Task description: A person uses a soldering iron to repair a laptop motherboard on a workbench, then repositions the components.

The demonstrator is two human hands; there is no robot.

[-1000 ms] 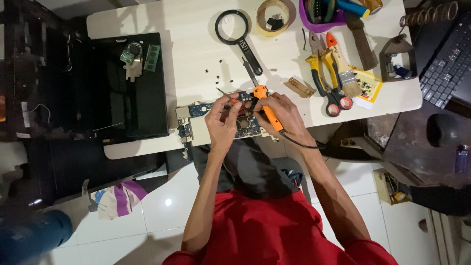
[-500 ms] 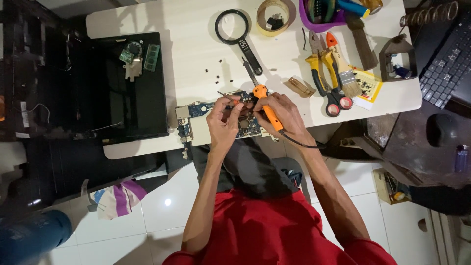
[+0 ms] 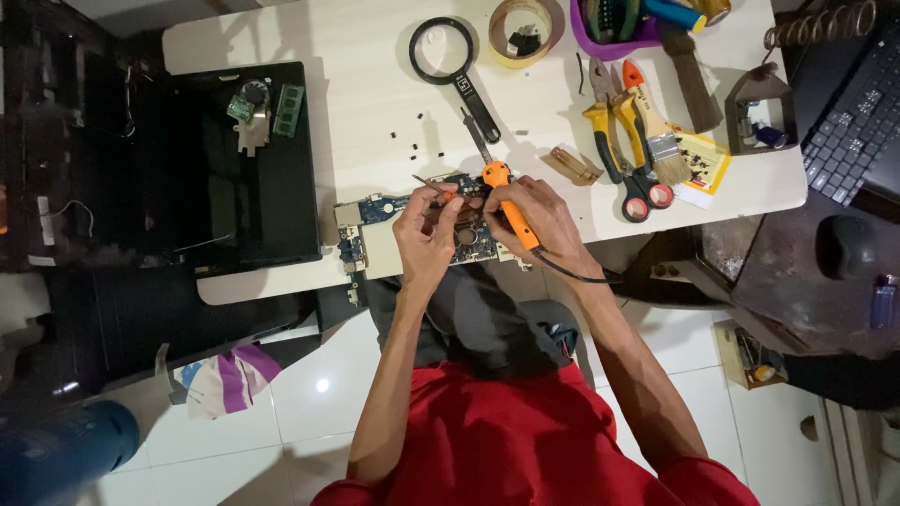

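orange-handled soldering iron (image 3: 511, 208) in right hand (image 3: 539, 215), over blue circuit board (image 3: 380, 217).

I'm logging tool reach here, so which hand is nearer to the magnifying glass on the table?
Right. The right hand, holding the orange soldering iron, sits just below the magnifying glass handle; the left hand is lower and further left.

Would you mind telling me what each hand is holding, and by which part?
The right hand grips the orange soldering iron by its handle. The left hand pinches thin tweezers near their rear end, over the circuit board.
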